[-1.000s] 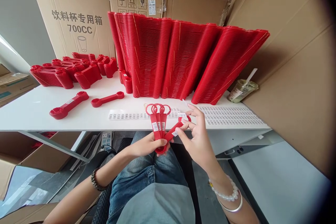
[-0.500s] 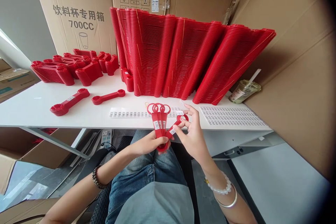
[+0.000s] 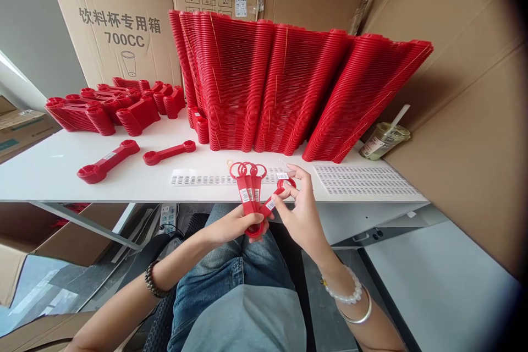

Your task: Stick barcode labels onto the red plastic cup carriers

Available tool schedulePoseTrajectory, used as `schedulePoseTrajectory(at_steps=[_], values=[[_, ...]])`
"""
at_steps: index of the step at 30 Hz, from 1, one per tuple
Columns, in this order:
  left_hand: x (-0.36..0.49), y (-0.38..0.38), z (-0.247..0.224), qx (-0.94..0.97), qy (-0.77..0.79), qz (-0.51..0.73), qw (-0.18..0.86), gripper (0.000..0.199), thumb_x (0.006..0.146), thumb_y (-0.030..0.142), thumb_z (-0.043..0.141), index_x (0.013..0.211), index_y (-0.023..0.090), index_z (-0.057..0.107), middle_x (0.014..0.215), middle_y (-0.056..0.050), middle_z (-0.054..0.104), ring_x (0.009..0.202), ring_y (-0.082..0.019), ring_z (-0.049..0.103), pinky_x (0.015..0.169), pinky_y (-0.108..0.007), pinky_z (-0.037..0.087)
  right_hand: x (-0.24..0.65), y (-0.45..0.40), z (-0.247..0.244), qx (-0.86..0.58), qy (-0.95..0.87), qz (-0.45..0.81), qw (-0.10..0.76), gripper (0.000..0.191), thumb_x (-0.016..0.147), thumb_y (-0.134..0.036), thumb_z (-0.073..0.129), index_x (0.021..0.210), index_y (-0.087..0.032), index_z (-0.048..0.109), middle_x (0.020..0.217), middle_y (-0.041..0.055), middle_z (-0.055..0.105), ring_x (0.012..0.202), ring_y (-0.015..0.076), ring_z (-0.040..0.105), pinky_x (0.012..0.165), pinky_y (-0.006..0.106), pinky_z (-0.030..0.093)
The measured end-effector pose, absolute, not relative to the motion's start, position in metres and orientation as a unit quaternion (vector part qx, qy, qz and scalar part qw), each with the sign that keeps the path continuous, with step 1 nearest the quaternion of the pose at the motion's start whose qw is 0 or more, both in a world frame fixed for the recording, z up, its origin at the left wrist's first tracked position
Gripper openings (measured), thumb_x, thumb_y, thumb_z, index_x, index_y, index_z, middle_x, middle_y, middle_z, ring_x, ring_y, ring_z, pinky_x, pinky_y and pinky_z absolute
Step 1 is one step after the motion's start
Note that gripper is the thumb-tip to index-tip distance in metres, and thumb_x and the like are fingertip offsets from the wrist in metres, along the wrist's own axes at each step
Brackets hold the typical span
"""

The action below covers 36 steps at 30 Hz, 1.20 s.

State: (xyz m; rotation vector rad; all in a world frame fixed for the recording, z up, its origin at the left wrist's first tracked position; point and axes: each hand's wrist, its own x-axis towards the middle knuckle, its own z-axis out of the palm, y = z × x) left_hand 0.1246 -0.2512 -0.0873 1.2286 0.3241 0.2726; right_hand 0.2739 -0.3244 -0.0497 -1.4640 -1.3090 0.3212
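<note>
My left hand (image 3: 233,225) is closed around the lower ends of several red ring-ended plastic strips (image 3: 249,190), fanned out above the table's front edge. Each fanned strip carries a small white barcode label. One more strip (image 3: 268,206) slants out to the right, with its own barcode label on it. My right hand (image 3: 301,209) pinches this strip near its far ring, thumb beside the label. A small white label (image 3: 282,176) shows by the right fingertips; whether it sticks to a finger or the ring I cannot tell. The strips' lower rings are partly hidden by my left fingers.
Tall stacks of red strips (image 3: 239,82) stand at the back. Smaller bundles (image 3: 138,115) lie on the left, with two thin stacks (image 3: 109,160) in front. Label sheets (image 3: 365,180) lie on the white table (image 3: 49,176). A drink cup (image 3: 383,140) leans against cardboard at right.
The view has shifted very slightly. Both hands keep the same hold on the red strips, with hardly any movement.
</note>
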Motion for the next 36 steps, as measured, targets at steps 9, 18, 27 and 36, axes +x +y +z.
schedulePoseTrajectory(at_steps=[9,18,27,36], values=[[0.123,-0.254,-0.081,0.565,0.141,0.132,0.802,0.022,0.085,0.035,0.053,0.091,0.014,0.054,0.067,0.003,0.056,0.049,-0.006,0.047,0.068,-0.031,0.048,0.271,-0.326,-0.050,-0.626,-0.592,0.039,0.506,0.049,0.083,-0.008,0.051,0.128,-0.028,0.042,0.119,0.0075,0.051,0.068,0.0108,0.063,0.086,0.040,0.058],[0.123,-0.254,-0.079,0.581,0.152,0.178,0.780,0.019,0.083,0.034,0.052,0.080,0.015,0.050,0.063,0.003,0.054,0.047,-0.007,0.045,0.058,-0.027,0.043,0.262,-0.323,-0.059,-0.624,-0.643,-0.254,0.364,0.047,0.092,-0.016,0.055,0.136,-0.027,0.042,0.136,0.0175,0.056,0.123,0.0335,0.058,0.107,0.068,0.034],[0.123,-0.254,-0.079,0.582,0.163,0.190,0.774,0.020,0.084,0.032,0.050,0.075,0.014,0.051,0.061,0.003,0.052,0.047,-0.007,0.044,0.060,-0.028,0.043,0.270,-0.320,-0.053,-0.669,-0.622,-0.161,0.373,0.065,0.085,-0.037,0.066,0.140,-0.025,0.033,0.151,0.0259,0.034,0.141,0.0443,0.033,0.097,0.079,0.031],[0.120,-0.250,-0.083,0.671,0.156,0.178,0.702,0.025,0.087,0.035,0.049,0.095,0.012,0.054,0.066,0.002,0.052,0.057,-0.009,0.044,0.054,-0.024,0.035,0.311,-0.309,-0.049,-0.677,-0.533,-0.185,0.473,0.056,0.083,-0.038,0.065,0.132,-0.024,0.041,0.139,0.0200,0.045,0.130,0.0380,0.045,0.102,0.069,0.033]])
